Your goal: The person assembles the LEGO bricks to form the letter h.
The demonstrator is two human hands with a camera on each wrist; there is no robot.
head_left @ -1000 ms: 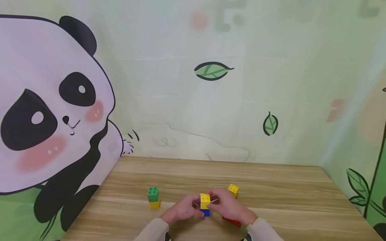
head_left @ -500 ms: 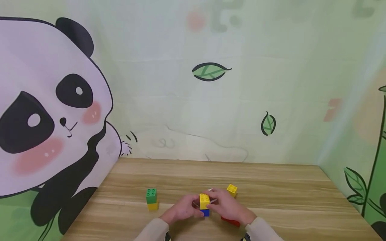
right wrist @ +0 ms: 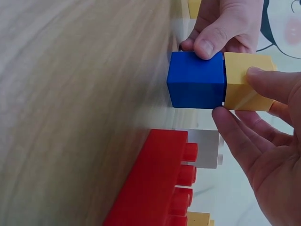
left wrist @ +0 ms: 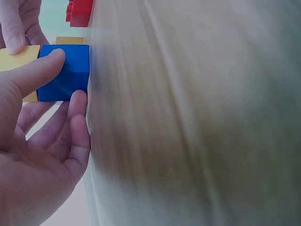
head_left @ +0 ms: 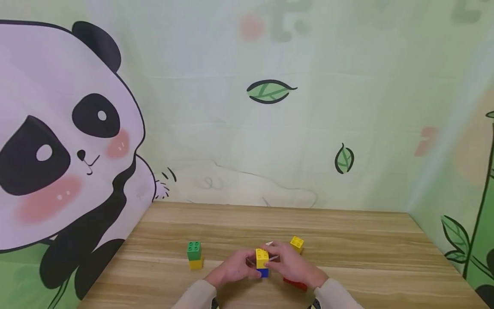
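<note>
On the far left, a printed panda [head_left: 61, 103] is filling much of the backdrop [head_left: 212, 124] beside the wooden tabletop [head_left: 359, 244]. Further along, a green block [head_left: 194, 252] is sitting on top of a lower yellow block [head_left: 196, 264], both standing apart from the hands. Next, the left hand [head_left: 236, 265] is reaching in from a pale sleeve [head_left: 197, 295] and gripping a blue block [head_left: 262, 273] — its thumb is pressing on the near face, its fingers lying at the left side. In the middle, that blue block is standing on the tabletop between the two hands, with an upper yellow block [head_left: 262, 259] sitting directly above it; a thin dark seam is showing between them, and whether they are fully joined I cannot tell. Behind the fingers on the right, a white brick [right wrist: 204, 148] is partly showing. The right hand [head_left: 288, 261] is pinching the upper yellow block — thumb on the near face, fingers at the right side. Partly under that hand, a long red brick [head_left: 295, 284] is lying on the tabletop, while a far yellow block [head_left: 297, 243] is standing just beyond it.
</note>
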